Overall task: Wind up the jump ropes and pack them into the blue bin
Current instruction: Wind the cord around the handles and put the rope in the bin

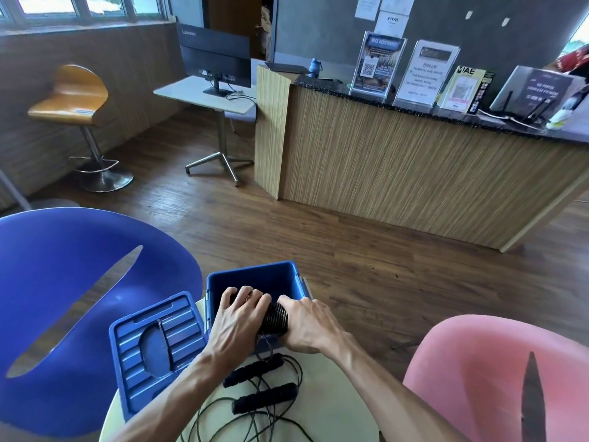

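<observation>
Small round pale table (331, 406), wood floor beyond. My left hand (237, 317) and right hand (307, 327) clasp tightly wound black jump rope coil (275, 319), over open blue plastic bin (255, 279). Below grip, second loose black rope with foam handles (264, 397) unwound. Blue lid (156, 346) left of grip.

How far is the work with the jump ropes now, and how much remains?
Done: the blue bin is open, its lid lying beside it. In hand: the left hand and right hand both grip a wound rope bundle over the bin, not yet released. Left: a second rope with black handles lies loose on the table, unwound.
</observation>
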Demonstrator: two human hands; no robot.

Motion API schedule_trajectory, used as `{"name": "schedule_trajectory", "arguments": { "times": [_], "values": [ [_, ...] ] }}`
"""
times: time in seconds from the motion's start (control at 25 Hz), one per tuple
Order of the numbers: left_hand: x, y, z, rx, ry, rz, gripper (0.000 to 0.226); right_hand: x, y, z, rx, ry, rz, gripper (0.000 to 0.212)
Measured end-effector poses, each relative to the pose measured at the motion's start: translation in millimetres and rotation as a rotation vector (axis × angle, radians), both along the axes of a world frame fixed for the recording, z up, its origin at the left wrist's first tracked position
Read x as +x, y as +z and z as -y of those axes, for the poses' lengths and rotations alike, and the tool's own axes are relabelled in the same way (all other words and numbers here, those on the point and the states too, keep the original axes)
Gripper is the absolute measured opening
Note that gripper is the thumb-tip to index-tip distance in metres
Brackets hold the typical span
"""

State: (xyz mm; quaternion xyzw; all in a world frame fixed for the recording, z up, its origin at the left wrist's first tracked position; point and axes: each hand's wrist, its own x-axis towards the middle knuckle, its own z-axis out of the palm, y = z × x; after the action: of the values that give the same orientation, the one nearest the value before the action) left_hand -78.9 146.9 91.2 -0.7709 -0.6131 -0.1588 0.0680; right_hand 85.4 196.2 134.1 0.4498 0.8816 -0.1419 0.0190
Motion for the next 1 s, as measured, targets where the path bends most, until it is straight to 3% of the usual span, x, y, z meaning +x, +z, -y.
{"name": "schedule_trajectory", "arguments": {
  "times": [0.28,0.52,0.72,0.8,0.88,1.0],
  "values": [
    [-12.7,-11.1,-12.2,-0.216,-0.041,-0.045,0.059,-0.7,-14.8,-0.9,0.052,-0.003,0.048,0.036],
    [-12.1,-23.8,-10.1,-0.327,-0.044,0.021,0.036,1.2,-33.2,0.5,0.111,0.066,0.036,0.03],
    [-15.3,-29.0,-15.5,-0.3,-0.062,0.049,0.026,0.5,-42.4,-0.1,0.153,0.076,0.04,0.028],
    [-16.2,-34.1,-13.6,-0.253,-0.038,0.076,0.034,-1.1,-46.3,-2.0,0.17,0.05,0.037,0.022],
    [-16.4,-42.1,-11.9,-0.211,-0.01,0.074,0.05,-4.2,-47.7,-2.5,0.125,0.02,0.017,0.031],
    [-17.5,-48.9,-13.2,-0.207,0.071,0.1,0.075,-7.2,-54.5,0.4,-0.126,-0.101,-0.072,0.049]
  ]
}}
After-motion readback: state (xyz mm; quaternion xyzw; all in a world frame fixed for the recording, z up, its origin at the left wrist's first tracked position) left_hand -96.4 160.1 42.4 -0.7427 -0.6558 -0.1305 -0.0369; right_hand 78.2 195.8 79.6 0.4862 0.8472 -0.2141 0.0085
